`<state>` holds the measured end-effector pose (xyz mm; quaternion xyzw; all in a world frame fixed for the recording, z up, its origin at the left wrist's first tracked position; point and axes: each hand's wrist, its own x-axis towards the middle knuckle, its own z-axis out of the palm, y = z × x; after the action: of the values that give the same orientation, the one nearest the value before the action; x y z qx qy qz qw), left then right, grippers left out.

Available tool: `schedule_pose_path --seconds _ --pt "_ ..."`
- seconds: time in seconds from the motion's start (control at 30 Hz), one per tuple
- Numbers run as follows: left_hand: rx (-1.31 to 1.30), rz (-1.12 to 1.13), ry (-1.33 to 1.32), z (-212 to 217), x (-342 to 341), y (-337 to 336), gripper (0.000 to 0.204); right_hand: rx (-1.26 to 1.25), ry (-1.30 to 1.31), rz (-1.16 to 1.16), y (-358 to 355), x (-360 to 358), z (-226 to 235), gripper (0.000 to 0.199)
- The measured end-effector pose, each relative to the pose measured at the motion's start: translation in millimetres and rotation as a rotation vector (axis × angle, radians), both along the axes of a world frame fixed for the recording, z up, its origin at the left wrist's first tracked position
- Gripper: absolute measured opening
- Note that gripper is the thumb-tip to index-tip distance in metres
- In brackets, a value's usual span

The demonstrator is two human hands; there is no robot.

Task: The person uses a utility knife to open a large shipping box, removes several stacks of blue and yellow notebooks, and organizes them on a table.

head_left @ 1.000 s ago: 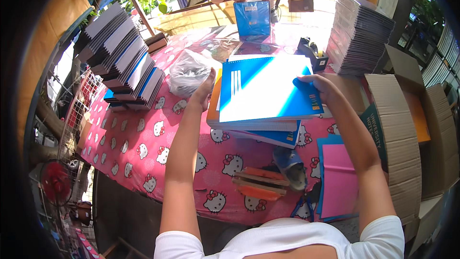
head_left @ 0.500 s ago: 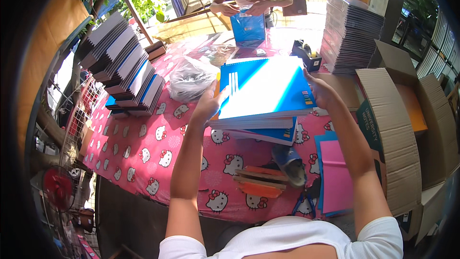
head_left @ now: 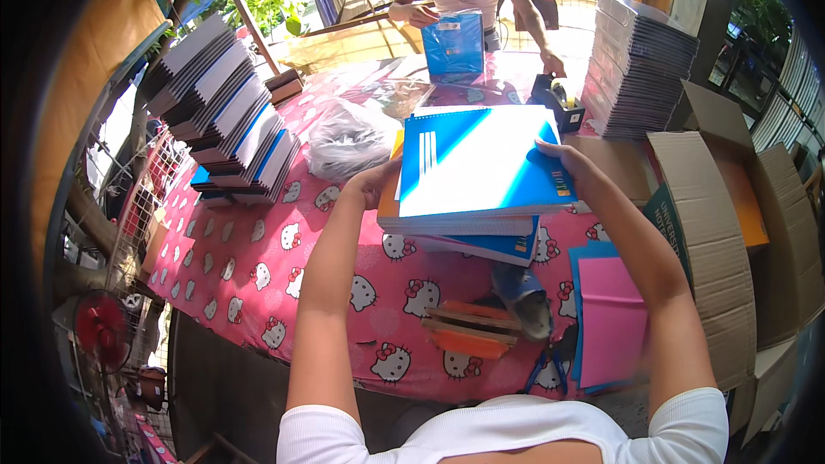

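Note:
A stack of blue-covered notebooks [head_left: 481, 159] sits in front of me, with white page edges and a few lower ones set askew. My left hand [head_left: 376, 182] is against its left side, most of the fingers hidden by the books. On the right edge, my right hand [head_left: 569, 165] grips the stack, its thumb over the top cover. A strip of bright sunlight crosses that cover. Left of the stack lies a crumpled clear plastic bag [head_left: 348, 142].
Tall notebook piles stand at left [head_left: 228, 112] and right [head_left: 636, 69]. An open cardboard box [head_left: 705, 249] is at right. Nearer me are orange-edged pads [head_left: 473, 331], pliers [head_left: 550, 369] and pink sheets [head_left: 608, 314]. Opposite, a person holds a blue wrapped pack [head_left: 454, 43] beside a tape dispenser [head_left: 563, 103].
My right thumb has moved onto the top cover, and my left hand sits further behind the stack's side. Across the table, the person's one hand has left the blue pack and reached the tape dispenser.

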<state>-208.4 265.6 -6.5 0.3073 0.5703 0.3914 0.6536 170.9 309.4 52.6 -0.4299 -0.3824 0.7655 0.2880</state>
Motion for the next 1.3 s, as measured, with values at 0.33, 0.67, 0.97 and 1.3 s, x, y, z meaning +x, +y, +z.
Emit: schedule_pose_path --seconds 0.33,0.67,0.97,1.3 --pt "-0.049 -0.11 -0.182 -5.9 -4.8 7.2 0.036 -0.005 0.233 -0.157 -38.8 16.3 -11.3 0.03" --pt "0.207 -0.073 -0.035 82.3 46.0 -2.6 0.037 0.448 0.4 -0.447 -66.4 90.2 45.8 0.039" --pt "0.417 -0.064 0.352 139.9 91.6 3.4 0.038 0.645 0.587 -1.092 -90.9 112.9 95.8 0.029" --pt "1.269 -0.33 1.242 239.7 177.0 -34.7 0.06 1.145 0.323 -1.501 -107.4 143.0 116.0 0.037"
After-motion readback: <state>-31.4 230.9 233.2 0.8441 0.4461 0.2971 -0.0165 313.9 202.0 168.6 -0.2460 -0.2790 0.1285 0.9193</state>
